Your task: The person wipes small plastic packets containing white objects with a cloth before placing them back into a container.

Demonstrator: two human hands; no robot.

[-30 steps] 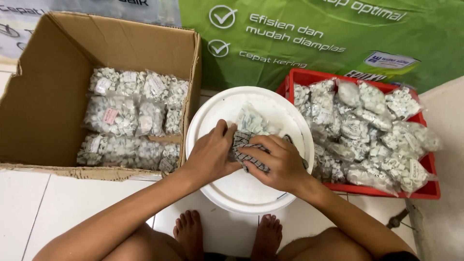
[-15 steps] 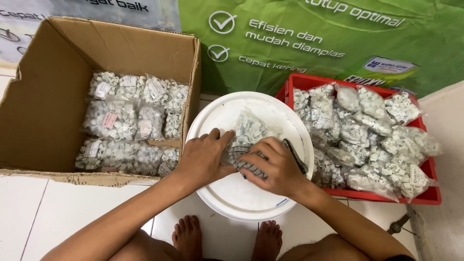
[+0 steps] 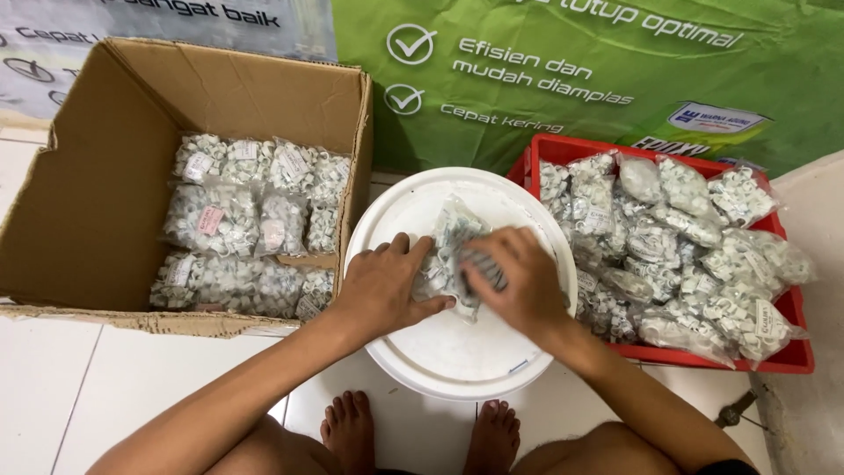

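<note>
Right now we are pressing a clear packet of small white parts flat on the white bucket lid — left hand pinning its edge, right hand clamped over it (fingers curled) — keeping it centred and steady.

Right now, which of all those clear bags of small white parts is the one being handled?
The bag on the white bucket lid, pressed between left hand and right hand. The others lie untouched in the cardboard box and red tray.
</note>
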